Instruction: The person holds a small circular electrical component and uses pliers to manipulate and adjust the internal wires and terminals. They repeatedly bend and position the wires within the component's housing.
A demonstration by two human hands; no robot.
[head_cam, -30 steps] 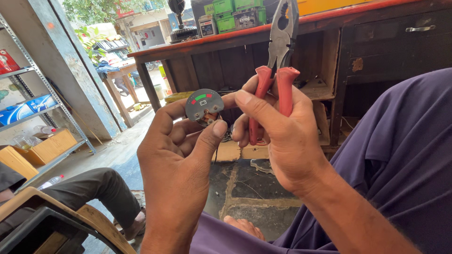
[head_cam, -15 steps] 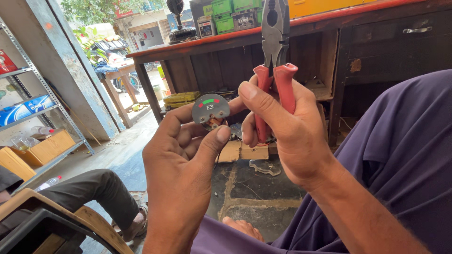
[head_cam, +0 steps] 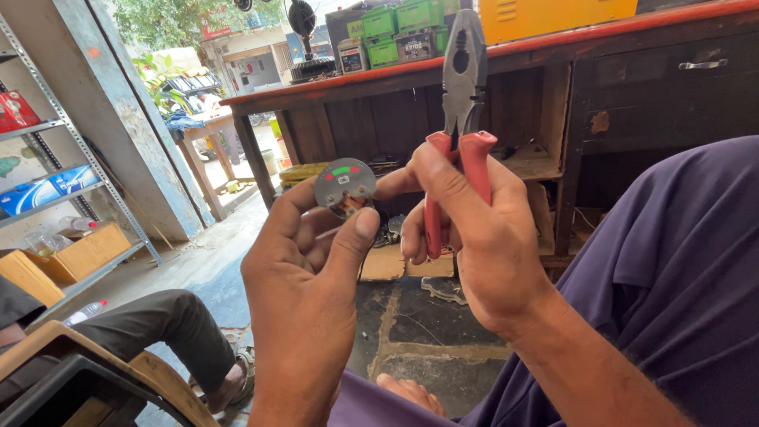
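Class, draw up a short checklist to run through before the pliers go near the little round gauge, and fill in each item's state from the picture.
1. Gauge held firmly: ok, pinched between thumb and fingers of the left hand.
2. Pliers gripped securely: ok, right hand wraps the red handles.
3. Pliers' jaws open: not ok, they look closed and point upward.
4. Jaws lined up with the gauge: not ok, they stand above and to its right.
5. Gauge dial facing the person: ok.
6. Back of the gauge undamaged: cannot tell, hidden.
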